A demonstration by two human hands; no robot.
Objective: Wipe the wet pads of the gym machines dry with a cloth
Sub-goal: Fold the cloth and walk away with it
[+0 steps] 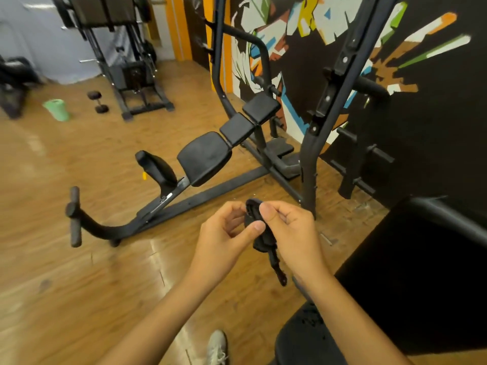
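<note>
So the person is standing on the wood floor (79, 259) holding a small black cloth (266, 242) out in front of them with both hands. The left hand (224, 233) has its fingers curled in and its thumb pressed against the cloth's side. The right hand (292, 233) pinches the top edge between thumb and fingers. The cloth is bunched up between them, and a thin strip of it dangles down below the right hand.

Just beyond the hands is a black bench machine (163, 212) with a row of pads: a seat pad (158, 167) lowest, then a big back pad (204, 162) and two smaller pads (237, 129) further up toward the painted wall (303, 35). The cloth is in the air, well apart from all of them. Another big black pad (421, 259) sits at the right, close to the right forearm.

Further back on the floor there's a dumbbell (97, 101) and a green roll (56, 109). A light shoe (217, 346) shows at the bottom edge.
</note>
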